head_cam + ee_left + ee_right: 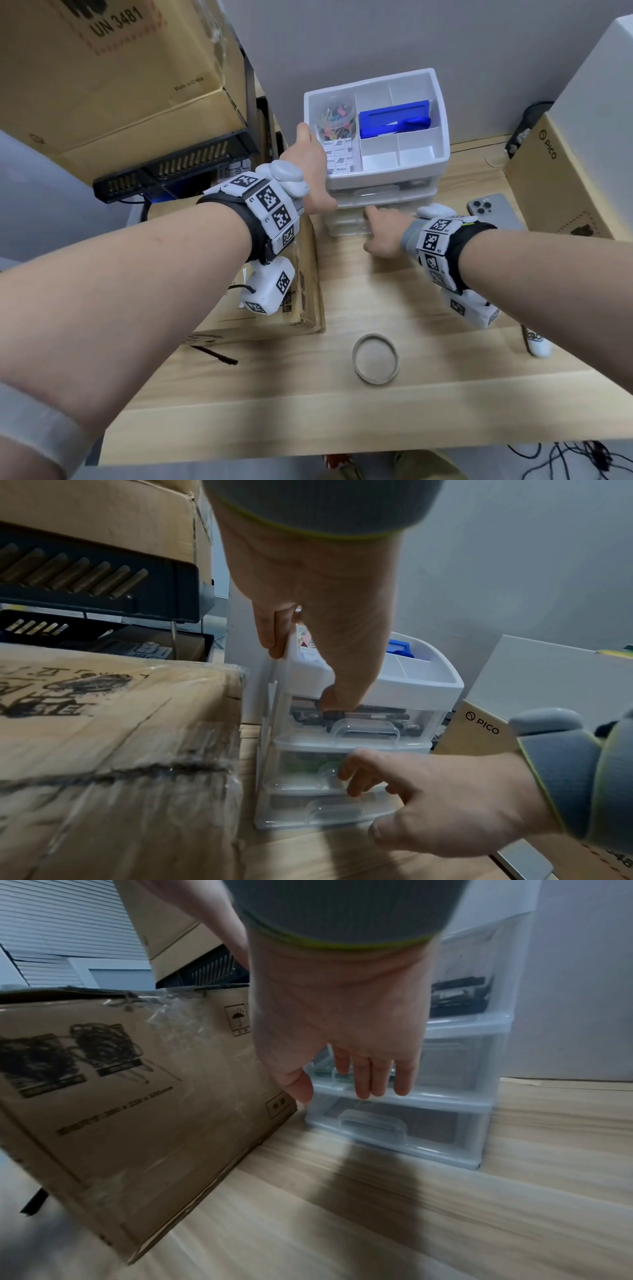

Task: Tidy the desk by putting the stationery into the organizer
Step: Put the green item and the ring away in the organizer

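Note:
The organizer [423, 155] stands at the back of the desk: a white divided tray on top, three clear drawers below. My left hand [312, 163] grips the tray's front-left corner, thumb on the front [335, 696] and fingers round the side. My right hand [379, 233] reaches to the middle drawer [301, 767], its fingers [363, 1074] nearly straight at the drawer's handle, holding nothing. All drawers look pushed in. On the desk lie a tape ring [375, 358], a black pen [214, 355] and a white marker [538, 341].
The tray holds a jar of clips [334, 114], a blue item [394, 120] and sticky notes [339, 156]. Dark pens [363, 718] fill the top drawer. A cardboard box [274, 308] sits close on the left. On the right are a phone [493, 209] and a PICO box [555, 178].

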Available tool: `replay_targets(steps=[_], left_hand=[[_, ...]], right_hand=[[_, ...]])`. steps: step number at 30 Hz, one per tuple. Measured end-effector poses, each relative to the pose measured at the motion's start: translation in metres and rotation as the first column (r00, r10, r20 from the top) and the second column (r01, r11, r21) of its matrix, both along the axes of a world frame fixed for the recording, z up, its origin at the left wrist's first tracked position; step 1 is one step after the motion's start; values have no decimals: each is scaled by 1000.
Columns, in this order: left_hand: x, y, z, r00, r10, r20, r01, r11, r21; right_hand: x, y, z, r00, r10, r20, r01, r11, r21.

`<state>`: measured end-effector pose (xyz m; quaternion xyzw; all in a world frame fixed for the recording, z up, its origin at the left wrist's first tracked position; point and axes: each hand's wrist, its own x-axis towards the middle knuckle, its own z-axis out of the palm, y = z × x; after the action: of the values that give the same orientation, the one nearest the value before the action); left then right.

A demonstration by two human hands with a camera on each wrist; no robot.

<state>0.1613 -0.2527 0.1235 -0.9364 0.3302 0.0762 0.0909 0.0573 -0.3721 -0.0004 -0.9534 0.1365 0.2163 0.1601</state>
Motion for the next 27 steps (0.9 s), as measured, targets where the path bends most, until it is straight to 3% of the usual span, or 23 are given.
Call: replay_targets(steps=[6, 9, 10, 11, 13, 15, 17, 20, 27], left_hand=[[-4, -4, -4, 999, 23, 30, -23, 1000, 3], [-6, -5, -4, 999, 17, 28, -17, 1000, 3], [-7, -6, -4, 999, 24, 34, -24, 1000, 0], [-7, -6, -5, 999, 32, 40, -32, 999, -4], [-8, -6, -6, 998, 40, 45, -40, 999, -19], [-6, -5, -8, 999, 33, 34, -32, 999, -33], [-5, -4, -7, 999, 24, 34, -22, 999, -47], [-5, -3, -9, 999, 16, 40, -15, 999, -41], [-5, -3, -11, 999, -1, 53, 3, 1000, -24]], right_hand=[[-5, 3, -2, 998, 12, 53, -9, 998, -65], [-7, 6, -9, 985, -175, -15, 175, 982, 74], [-6, 6, -14, 949, -302, -88, 314, 928, 199], [-4, 6, -19, 883, -436, -172, 469, 816, 339], [-3, 5, -24, 695, -646, -315, 690, 479, 543], [0, 4, -34, 526, -751, -399, 748, 185, 638], [3, 3, -40, 415, -793, -447, 729, -5, 685], [8, 4, -47, 326, -803, -499, 679, -169, 715], [7, 10, -56, 348, -745, -569, 592, -296, 749]])
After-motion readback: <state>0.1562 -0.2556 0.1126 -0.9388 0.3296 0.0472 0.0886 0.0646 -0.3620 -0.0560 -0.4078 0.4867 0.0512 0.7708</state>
